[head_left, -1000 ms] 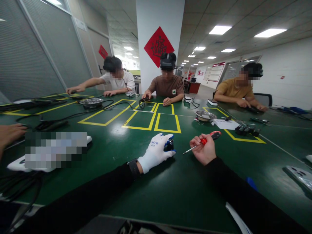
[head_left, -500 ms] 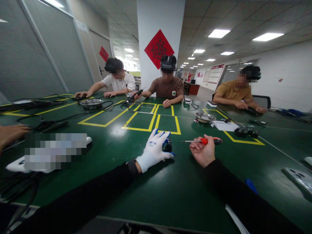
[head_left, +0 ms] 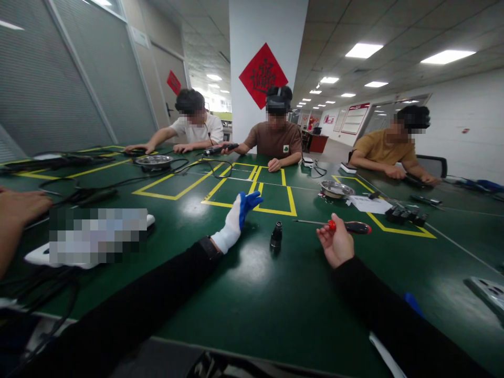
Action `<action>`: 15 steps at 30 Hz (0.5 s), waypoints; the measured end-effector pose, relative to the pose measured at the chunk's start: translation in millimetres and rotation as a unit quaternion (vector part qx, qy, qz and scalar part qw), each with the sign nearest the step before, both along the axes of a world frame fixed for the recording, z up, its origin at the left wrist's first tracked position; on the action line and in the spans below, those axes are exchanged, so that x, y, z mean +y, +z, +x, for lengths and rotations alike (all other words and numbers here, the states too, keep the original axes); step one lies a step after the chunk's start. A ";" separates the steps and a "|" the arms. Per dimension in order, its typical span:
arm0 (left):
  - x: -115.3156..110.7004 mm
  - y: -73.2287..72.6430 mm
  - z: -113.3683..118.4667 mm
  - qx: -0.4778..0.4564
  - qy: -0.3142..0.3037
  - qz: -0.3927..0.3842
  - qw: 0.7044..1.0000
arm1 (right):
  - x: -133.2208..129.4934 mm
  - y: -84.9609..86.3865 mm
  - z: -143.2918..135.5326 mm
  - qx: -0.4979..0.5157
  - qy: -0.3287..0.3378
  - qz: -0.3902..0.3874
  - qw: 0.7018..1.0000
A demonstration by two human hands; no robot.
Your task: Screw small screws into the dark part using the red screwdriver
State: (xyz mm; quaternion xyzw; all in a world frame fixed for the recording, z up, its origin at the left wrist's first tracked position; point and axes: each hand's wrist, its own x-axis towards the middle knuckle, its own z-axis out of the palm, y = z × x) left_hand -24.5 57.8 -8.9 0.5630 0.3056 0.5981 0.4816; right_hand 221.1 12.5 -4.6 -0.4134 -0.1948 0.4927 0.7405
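A small black part (head_left: 276, 237) with a narrower top stands upright on the green table (head_left: 252, 310). My left hand (head_left: 237, 218), in a white glove with a blue palm, is to the left of it and apart from it, its fingers stretched out and holding nothing. On the other side, my bare right hand (head_left: 336, 242) is closed round a screwdriver (head_left: 357, 227) with a red and black handle. The screwdriver's thin metal shaft points left, above and to the right of the black part.
Several black parts (head_left: 405, 214) lie by white paper (head_left: 370, 203) and a metal bowl (head_left: 334, 189) at the back right. A white power strip (head_left: 149, 220), cables and another person's hand (head_left: 23, 210) are at left. Three people sit across the table.
My left hand has let go of the black part and drawn back to the left, its palm turned sideways. The part stays standing. My right hand still holds the screwdriver.
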 end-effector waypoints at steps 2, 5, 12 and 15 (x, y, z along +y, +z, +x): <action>16.8 -5.3 -10.3 -0.069 0.009 -0.062 0.996 | 0.2 -0.2 -0.9 -0.042 0.002 0.003 0.999; 31.1 -14.5 -17.8 -0.155 0.015 -0.151 0.976 | -2.7 1.5 -4.9 -0.083 0.053 0.016 0.995; 28.9 -21.9 -10.2 -0.139 -0.005 -0.144 0.980 | -7.7 0.5 -14.2 -0.094 0.123 -0.017 0.988; 28.4 -22.5 -9.4 -0.129 -0.007 -0.139 0.982 | -3.3 -6.0 -13.1 -0.126 0.093 -0.015 0.988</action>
